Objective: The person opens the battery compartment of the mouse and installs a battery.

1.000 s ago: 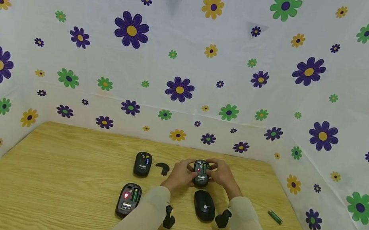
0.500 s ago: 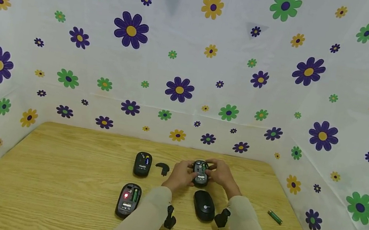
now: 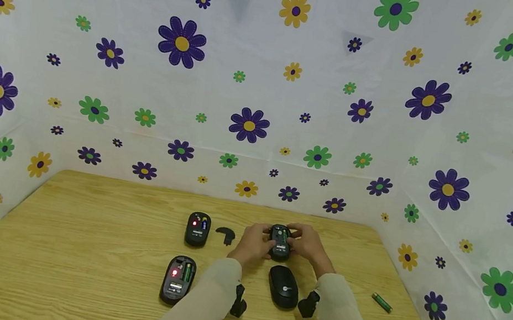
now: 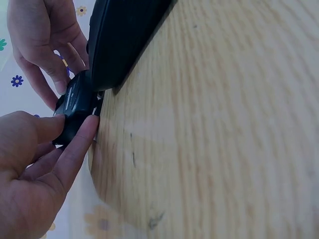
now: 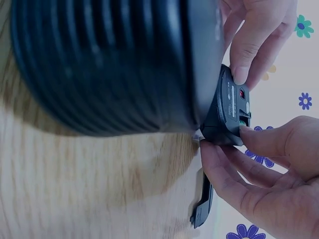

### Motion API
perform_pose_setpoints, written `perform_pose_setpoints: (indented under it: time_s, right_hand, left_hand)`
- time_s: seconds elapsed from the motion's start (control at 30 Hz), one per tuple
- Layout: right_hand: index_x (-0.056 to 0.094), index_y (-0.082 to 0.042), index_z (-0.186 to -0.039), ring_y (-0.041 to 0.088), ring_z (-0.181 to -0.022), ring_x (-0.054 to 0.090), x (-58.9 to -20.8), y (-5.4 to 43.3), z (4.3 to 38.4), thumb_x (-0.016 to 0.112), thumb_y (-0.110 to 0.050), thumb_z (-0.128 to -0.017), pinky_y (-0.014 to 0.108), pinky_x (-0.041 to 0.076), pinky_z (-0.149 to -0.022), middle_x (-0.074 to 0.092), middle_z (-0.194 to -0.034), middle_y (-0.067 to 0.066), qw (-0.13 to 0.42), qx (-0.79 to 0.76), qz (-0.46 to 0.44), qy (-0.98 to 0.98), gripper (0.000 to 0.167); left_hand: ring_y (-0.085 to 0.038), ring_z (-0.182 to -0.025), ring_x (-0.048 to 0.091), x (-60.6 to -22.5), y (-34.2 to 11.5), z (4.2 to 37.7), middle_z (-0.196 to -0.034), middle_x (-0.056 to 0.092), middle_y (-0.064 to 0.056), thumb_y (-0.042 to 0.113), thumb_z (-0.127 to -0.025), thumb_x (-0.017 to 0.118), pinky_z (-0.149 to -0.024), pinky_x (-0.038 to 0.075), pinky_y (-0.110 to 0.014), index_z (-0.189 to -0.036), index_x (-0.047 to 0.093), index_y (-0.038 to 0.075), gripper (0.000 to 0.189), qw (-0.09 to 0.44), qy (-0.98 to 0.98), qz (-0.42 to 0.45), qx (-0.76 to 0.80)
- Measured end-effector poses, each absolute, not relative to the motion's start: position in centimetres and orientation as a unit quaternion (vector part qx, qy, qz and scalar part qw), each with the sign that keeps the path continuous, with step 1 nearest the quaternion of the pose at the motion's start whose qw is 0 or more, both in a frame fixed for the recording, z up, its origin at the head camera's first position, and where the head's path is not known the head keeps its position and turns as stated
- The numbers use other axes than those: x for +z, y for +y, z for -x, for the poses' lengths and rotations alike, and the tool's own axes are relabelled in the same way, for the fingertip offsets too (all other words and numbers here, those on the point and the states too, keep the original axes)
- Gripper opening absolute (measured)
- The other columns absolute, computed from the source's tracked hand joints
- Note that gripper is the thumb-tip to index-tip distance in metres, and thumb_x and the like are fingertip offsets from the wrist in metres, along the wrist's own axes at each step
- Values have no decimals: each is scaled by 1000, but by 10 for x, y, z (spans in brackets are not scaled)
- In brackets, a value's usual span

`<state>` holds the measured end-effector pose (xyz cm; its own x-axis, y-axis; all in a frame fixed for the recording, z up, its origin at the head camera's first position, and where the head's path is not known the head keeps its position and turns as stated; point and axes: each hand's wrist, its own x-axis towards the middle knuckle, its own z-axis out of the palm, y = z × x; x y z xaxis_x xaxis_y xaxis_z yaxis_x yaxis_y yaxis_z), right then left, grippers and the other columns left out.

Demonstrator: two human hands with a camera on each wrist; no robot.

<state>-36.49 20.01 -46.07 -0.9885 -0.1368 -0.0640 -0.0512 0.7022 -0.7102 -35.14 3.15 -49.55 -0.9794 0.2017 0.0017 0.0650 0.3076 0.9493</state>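
Both hands hold a black computer mouse [image 3: 280, 247] bottom-up near the back of the table, its battery compartment uncovered. My left hand [image 3: 252, 244] grips its left side, thumb on the underside and fingers beneath. From the right, my right hand [image 3: 310, 242] pinches it, with the thumb [image 5: 259, 142] at the compartment, beside a green battery [image 5: 242, 122]. In the right wrist view the sensor window [image 5: 242, 93] shows dim red. Just in front of the hands lies another black mouse [image 3: 284, 287], top side up.
Two overturned mice, one far left [image 3: 197, 230] and one nearer [image 3: 178, 282], show red lights and batteries. A curved black cover [image 3: 226, 233] lies between the hands and the far one. A similar black piece [image 5: 202, 204] lies by my right hand. A loose green battery [image 3: 382, 302] is at right.
The red light on the held mouse, bright one second ago, no longer shows in the head view. A red light now shows on the far left mouse. The hands have barely moved.
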Motion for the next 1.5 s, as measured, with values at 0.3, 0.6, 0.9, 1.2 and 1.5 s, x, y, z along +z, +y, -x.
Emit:
perform_pose_setpoints:
  time_s: [0.3, 0.6, 0.9, 1.2, 1.5]
  right_hand:
    - [61, 6, -135, 37, -99, 73, -460, 202, 366, 64, 3, -96, 39, 67, -77, 67, -122, 34, 59, -372, 61, 924, 39]
    - [59, 7, -137, 43, -110, 71, -460, 205, 363, 62, 1, -98, 43, 66, -84, 64, -128, 35, 66, -379, 61, 921, 40]
    - [60, 5, -137, 36, -99, 75, -459, 218, 357, 63, -2, -99, 42, 66, -83, 65, -127, 34, 60, -393, 63, 915, 39]
    - [61, 6, -133, 34, -100, 72, -446, 226, 337, 61, -3, -101, 43, 66, -82, 66, -127, 32, 66, -408, 81, 907, 34]
    - [61, 11, -132, 36, -101, 71, -439, 236, 310, 61, -2, -101, 45, 67, -80, 67, -122, 32, 83, -421, 131, 894, 33]
  left_hand:
    - [-29, -99, 74, -498, 32, 352, -144, 58, -25, 1, -99, 66, -61, 64, -25, -144, 56, -1, 46, 45, 812, -88, 575]
    - [-27, -97, 74, -497, 28, 351, -147, 56, -24, 3, -100, 65, -62, 64, -26, -144, 56, 2, 46, 47, 810, -83, 579]
    - [-29, -104, 73, -490, 20, 342, -146, 58, -22, 5, -100, 65, -64, 64, -28, -147, 55, 5, 48, 23, 812, -88, 577]
    - [-27, -100, 71, -474, 11, 326, -126, 68, -19, 8, -99, 68, -65, 64, -27, -138, 64, 6, 39, 17, 837, -142, 528]
    - [-33, -108, 69, -468, 8, 306, -125, 68, -18, 9, -98, 70, -81, 64, -36, -132, 68, 7, 34, 54, 845, -209, 490]
